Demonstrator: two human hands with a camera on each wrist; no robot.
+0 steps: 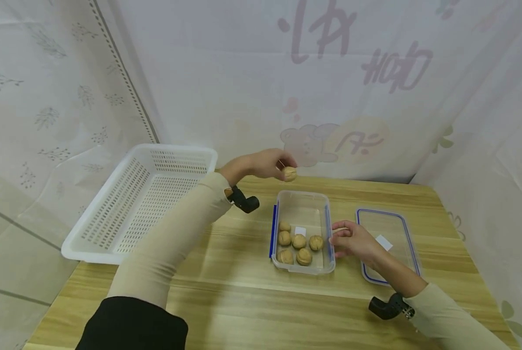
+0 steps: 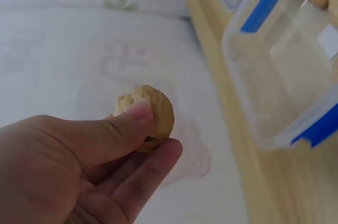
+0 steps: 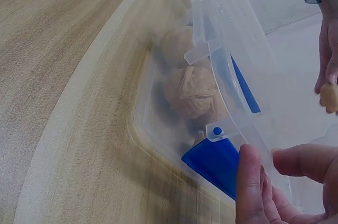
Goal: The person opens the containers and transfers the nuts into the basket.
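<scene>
My left hand [image 1: 267, 164] pinches a walnut [image 1: 289, 174] between thumb and fingers, raised behind the clear plastic box [image 1: 304, 197]; the left wrist view shows this walnut [image 2: 153, 115] close up. Several walnuts [image 1: 299, 241] lie in the front part of the box, beside a small white square. My right hand [image 1: 353, 239] grips the box's right wall, thumb at the rim and fingers outside by the blue latch [image 3: 214, 166] in the right wrist view.
A white perforated basket [image 1: 99, 243] stands at the left of the wooden table [image 1: 252, 311]. The clear lid [image 1: 401, 223] with a blue seal lies right of the box, partly under my right forearm. A printed cloth [image 1: 226, 73] hangs behind the table.
</scene>
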